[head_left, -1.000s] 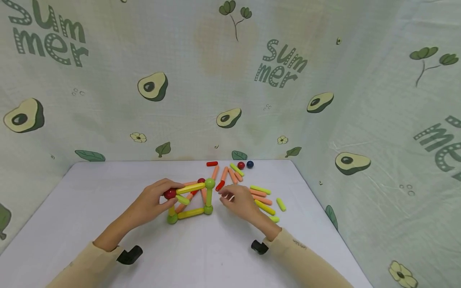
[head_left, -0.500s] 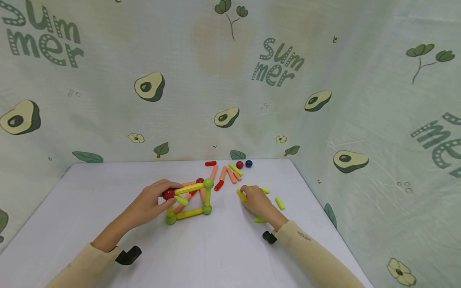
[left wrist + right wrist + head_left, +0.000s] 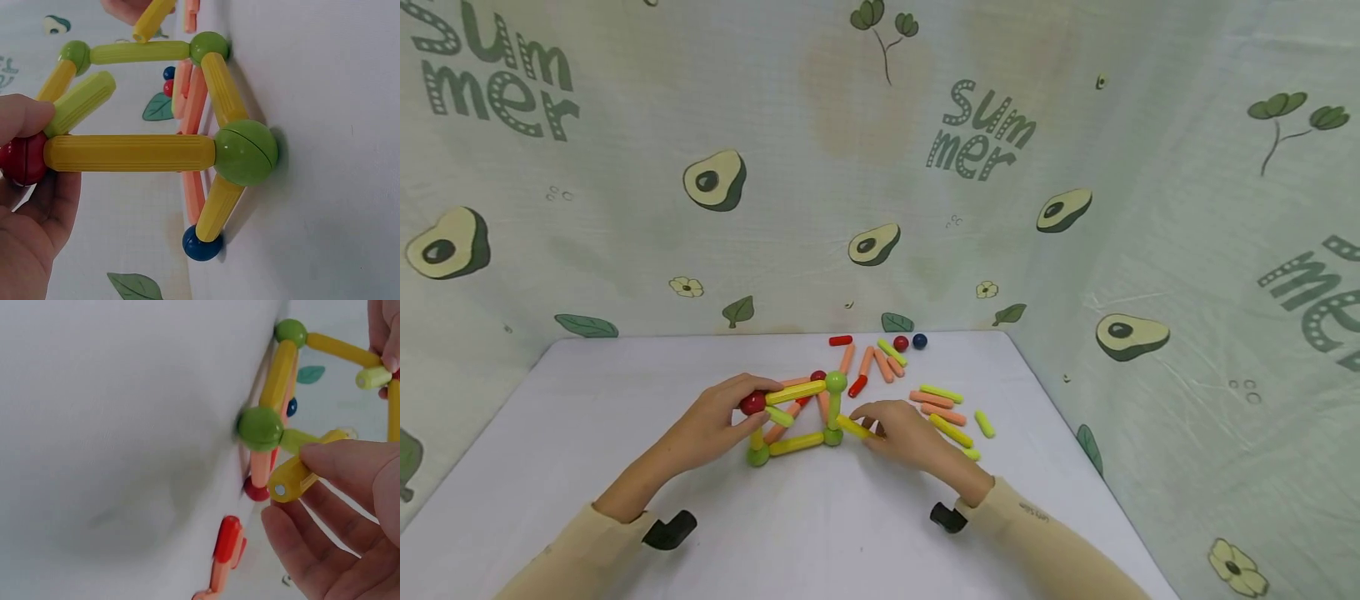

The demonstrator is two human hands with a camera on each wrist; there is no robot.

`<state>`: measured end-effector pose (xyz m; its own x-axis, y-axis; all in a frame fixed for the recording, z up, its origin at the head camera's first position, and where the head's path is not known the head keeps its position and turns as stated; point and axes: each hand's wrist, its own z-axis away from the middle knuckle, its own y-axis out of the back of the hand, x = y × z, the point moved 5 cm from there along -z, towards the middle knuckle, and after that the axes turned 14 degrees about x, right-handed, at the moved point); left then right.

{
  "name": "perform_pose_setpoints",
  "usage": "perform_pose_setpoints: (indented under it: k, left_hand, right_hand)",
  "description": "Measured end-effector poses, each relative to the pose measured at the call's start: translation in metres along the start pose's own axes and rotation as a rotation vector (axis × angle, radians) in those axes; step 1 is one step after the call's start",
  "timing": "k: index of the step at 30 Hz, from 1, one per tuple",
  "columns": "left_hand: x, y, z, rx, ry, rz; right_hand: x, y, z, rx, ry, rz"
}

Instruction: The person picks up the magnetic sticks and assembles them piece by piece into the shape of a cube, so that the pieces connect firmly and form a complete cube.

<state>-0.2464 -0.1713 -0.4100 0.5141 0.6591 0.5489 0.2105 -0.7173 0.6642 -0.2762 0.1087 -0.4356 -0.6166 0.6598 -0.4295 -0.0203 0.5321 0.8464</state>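
Note:
An upright frame of magnetic sticks and balls stands mid-table, with green balls (image 3: pixel 836 382) at its corners and yellow sticks (image 3: pixel 131 153) between them. My left hand (image 3: pixel 718 421) grips the red ball (image 3: pixel 752 403) at its upper near corner. A short light green stick (image 3: pixel 84 103) juts from that ball, beside the thumb. My right hand (image 3: pixel 904 433) pinches a loose yellow stick (image 3: pixel 289 479) between thumb and fingers, its metal end showing in the right wrist view. In the head view this stick overlaps the frame's right upright. A blue ball (image 3: pixel 202 243) sits at a lower stick's end.
Right of my right hand lie orange sticks (image 3: pixel 943 413), a yellow stick (image 3: pixel 951 432) and light green sticks (image 3: pixel 984 423). More orange and red sticks (image 3: pixel 858 386) lie behind the frame. A loose red ball (image 3: pixel 901 343) and dark blue ball (image 3: pixel 920 341) rest at the back edge.
My right hand, empty at first, went right to the loose sticks, picked up a yellow one and came back left to the frame with it. The left hand stayed on the red ball.

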Motion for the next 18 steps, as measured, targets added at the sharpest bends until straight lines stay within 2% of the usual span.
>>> perform_pose_setpoints:
  k: [9,18]
  left_hand:
    - [-0.002,0.001,0.0,0.005,-0.008,0.009]
    - [0.0,0.002,0.001,0.007,-0.016,0.005]
  right_hand:
    - [-0.034,-0.02,-0.012,0.059,0.131,-0.084]
    - [-0.047,-0.031,-0.019,0.097,0.116,-0.09]
